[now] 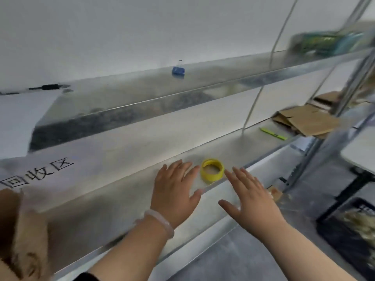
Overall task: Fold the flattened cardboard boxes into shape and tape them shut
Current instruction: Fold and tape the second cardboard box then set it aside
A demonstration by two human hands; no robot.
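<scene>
Tape roll between left hand, right hand; shelf label: 回收区.

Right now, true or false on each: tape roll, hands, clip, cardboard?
The yellow tape roll lies on the lower shelf between both hands. True.
The left hand grips the roll. False: its fingers are straight, holding nothing.
The blue binder clip sits on the upper shelf. True.
The flattened cardboard lies left of the roll. False: it lies far to its right.
The right hand is open. True.
</scene>
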